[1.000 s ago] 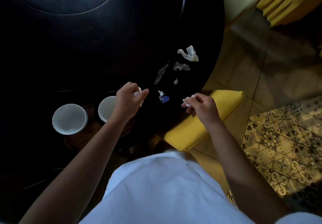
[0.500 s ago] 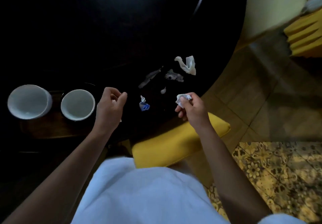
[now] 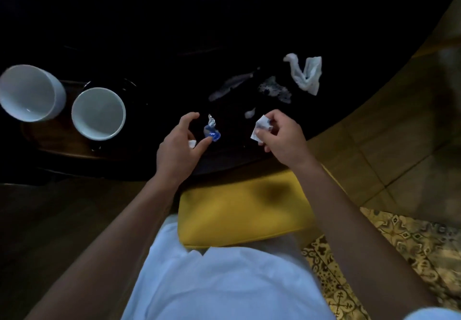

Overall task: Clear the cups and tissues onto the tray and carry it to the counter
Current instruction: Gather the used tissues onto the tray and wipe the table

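Two white cups (image 3: pixel 32 93) (image 3: pixel 98 113); one tray (image 3: pixel 50 142); one blue wrapper (image 3: pixel 211 131); two hands (image 3: pixel 178 149) (image 3: pixel 282 136).

Two white cups (image 3: pixel 98 113) on tray (image 3: pixel 50 142), left hand (image 3: pixel 178 149) by blue wrapper (image 3: pixel 212 132), right hand (image 3: pixel 282 140) pinching tissue (image 3: pixel 262 126)

Dim throughout: the far table (image 3: pixel 174 20) sinks into black, edges bend with wide-angle distortion, the right floor (image 3: pixel 411 132) blurs.

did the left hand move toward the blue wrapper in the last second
Yes. The left hand was over the nearer white cup; now it sits beside the blue wrapper, thumb tip at its edge, well right of the cup.
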Motion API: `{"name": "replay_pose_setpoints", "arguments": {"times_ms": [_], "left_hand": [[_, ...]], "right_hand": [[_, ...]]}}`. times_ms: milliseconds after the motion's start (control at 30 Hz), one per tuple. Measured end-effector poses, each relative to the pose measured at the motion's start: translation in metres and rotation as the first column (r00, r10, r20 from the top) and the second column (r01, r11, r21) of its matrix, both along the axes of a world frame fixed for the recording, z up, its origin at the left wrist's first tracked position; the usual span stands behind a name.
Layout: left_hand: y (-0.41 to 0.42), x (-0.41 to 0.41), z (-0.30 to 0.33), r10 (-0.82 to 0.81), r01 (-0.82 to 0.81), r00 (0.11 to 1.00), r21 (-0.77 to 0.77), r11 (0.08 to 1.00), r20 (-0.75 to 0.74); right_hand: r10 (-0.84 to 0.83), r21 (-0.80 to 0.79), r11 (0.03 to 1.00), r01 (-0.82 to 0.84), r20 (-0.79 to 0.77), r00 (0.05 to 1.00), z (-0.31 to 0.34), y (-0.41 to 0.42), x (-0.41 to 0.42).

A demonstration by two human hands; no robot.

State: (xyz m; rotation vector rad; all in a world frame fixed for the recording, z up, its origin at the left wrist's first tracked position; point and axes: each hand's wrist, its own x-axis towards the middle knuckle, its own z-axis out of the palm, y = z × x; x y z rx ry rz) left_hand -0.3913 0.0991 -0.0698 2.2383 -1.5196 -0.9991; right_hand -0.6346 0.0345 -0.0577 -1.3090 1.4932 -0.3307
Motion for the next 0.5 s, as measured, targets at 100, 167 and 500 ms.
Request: {"name": "replay_pose_setpoints", "arguments": {"times_ms": [100,167,500], "left_hand": [[-0.009,-0.004,-0.01,0.01,-0.012,0.998,0.036,0.999,0.054],[-0.011,-0.008,-0.018,-0.001,-0.001,0.998,0.044,0.999,0.061],[-0.02,-0.017,-0.04,-0.177,0.19,0.974,-0.082,0.978,0.139]], "right_hand": [[-0.019,0.007,1.0,0.019,-0.006,1.0,-0.014,0.0,0.008],[-0.004,0.0,1.0,0.004,0.002,1.0,-0.021,0.0,0.014],[-0.119,-0.049,0.991,0.122,0.057,0.991,-0.023,-0.017,0.002]]}}
